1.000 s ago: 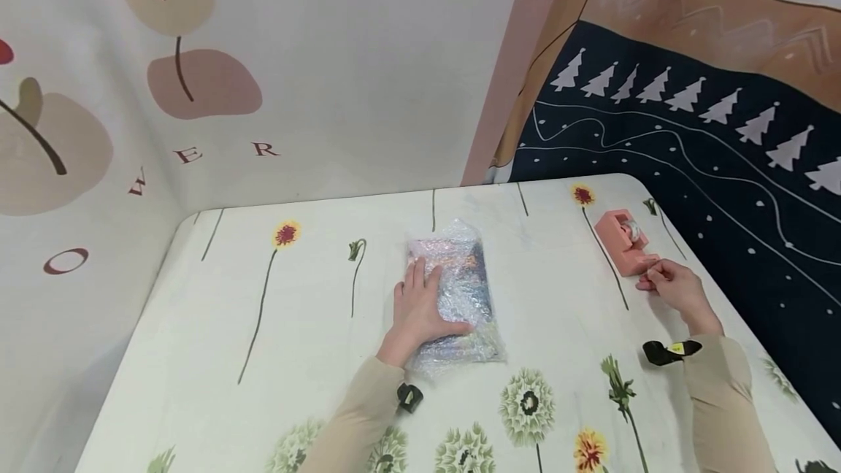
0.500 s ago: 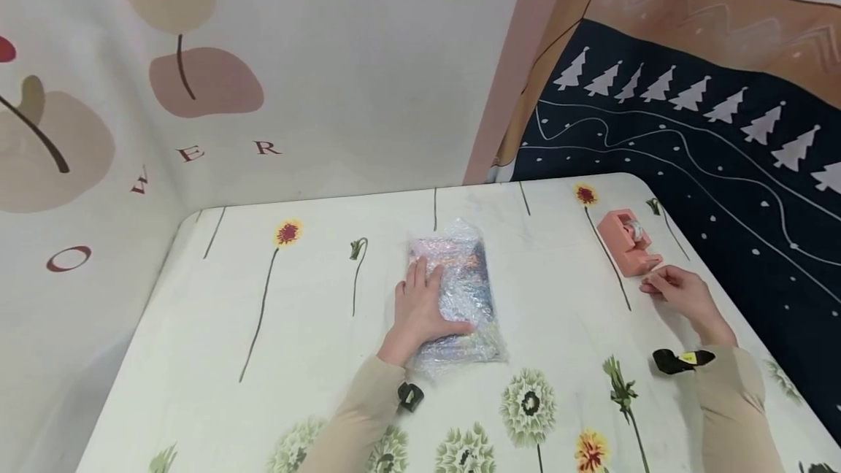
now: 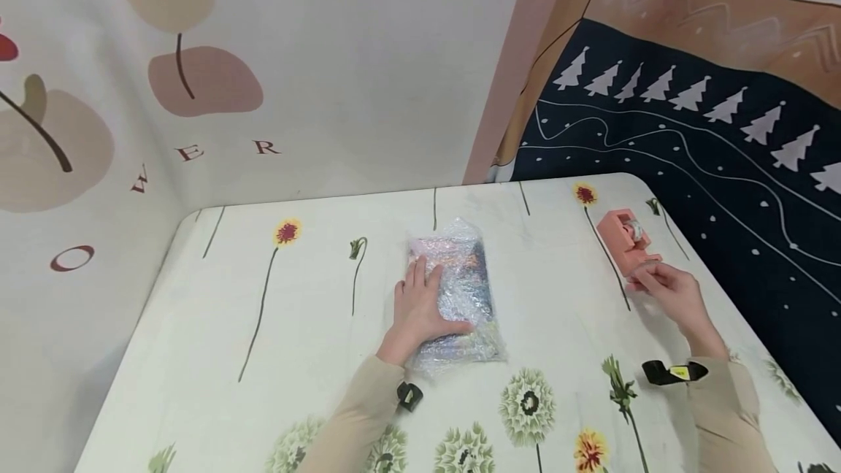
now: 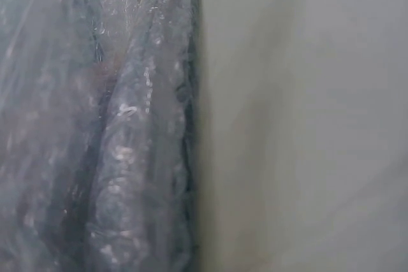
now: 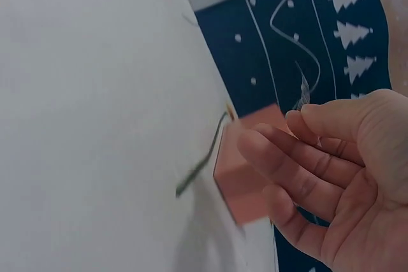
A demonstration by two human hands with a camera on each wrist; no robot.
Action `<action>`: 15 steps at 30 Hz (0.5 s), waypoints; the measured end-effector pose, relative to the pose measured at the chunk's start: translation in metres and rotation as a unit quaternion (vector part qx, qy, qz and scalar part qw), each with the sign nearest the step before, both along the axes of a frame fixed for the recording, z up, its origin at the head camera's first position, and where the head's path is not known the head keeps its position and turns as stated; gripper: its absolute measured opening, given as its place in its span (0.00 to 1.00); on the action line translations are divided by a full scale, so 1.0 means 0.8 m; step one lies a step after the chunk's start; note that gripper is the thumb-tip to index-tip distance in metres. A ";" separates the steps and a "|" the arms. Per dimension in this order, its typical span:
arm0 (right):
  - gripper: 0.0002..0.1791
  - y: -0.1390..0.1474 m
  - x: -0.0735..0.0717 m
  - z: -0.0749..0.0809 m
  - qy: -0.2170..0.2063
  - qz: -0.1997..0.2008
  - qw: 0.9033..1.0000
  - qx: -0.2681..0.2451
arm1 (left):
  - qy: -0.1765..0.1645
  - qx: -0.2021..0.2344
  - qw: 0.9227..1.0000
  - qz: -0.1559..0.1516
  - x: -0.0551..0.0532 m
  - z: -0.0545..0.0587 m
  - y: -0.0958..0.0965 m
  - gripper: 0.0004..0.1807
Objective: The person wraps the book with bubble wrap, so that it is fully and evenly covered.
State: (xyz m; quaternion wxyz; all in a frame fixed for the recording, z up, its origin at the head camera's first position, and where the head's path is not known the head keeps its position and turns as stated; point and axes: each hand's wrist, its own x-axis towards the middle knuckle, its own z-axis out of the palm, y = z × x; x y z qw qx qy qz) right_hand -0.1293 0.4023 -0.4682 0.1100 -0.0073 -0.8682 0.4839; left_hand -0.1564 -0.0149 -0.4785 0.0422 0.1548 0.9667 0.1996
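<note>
A flat, colourful rectangular item in bubble wrap (image 3: 463,290) lies mid-table in the head view. My left hand (image 3: 417,312) rests on its left side with fingers and thumb spread. Only the wrap's crinkled edge (image 4: 143,157) shows in the left wrist view; that hand is out of frame there. At the right, a pink tape dispenser (image 3: 617,239) bears a roll of clear tape (image 3: 633,231). My right hand (image 3: 670,294) is at its near end. In the right wrist view, thumb and forefinger pinch a small strip of clear tape (image 5: 303,87).
A white flower-printed cloth covers the table (image 3: 315,356). Light fabric (image 3: 368,79) hangs behind, and a dark tree-patterned cloth (image 3: 709,159) borders the right edge. Black straps with cameras sit at the left wrist (image 3: 410,396) and right wrist (image 3: 673,372).
My right hand shifted slightly right and away from the dispenser, then came back left to its near end. The left hand and the wrapped item have stayed put.
</note>
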 end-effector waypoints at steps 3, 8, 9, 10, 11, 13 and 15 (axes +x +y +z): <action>0.09 -0.004 -0.011 -0.009 0.037 0.031 0.999 -0.023 | 0.000 0.001 1.000 0.000 0.000 0.000 0.000 0.66; 0.08 -0.035 -0.022 0.007 0.060 0.058 0.996 -0.006 | 0.000 0.002 1.000 0.000 0.000 0.000 0.000 0.66; 0.08 -0.043 -0.024 0.012 0.063 0.059 0.996 -0.003 | 0.001 0.003 1.000 0.000 0.000 0.000 0.000 0.66; 0.08 -0.054 -0.024 0.020 0.062 0.054 0.997 0.011 | 0.001 0.003 1.000 0.000 0.001 0.000 0.000 0.66; 0.08 -0.064 -0.026 0.027 0.063 0.056 0.996 0.020 | 0.001 0.002 1.000 0.001 0.001 0.001 0.000 0.66; 0.06 -0.083 -0.029 0.037 0.068 0.059 0.996 0.029 | 0.002 0.000 1.000 0.001 0.001 0.001 0.000 0.67; 0.05 -0.104 -0.031 0.049 0.066 0.076 0.995 0.022 | 0.004 -0.005 1.000 0.003 0.001 0.001 0.000 0.68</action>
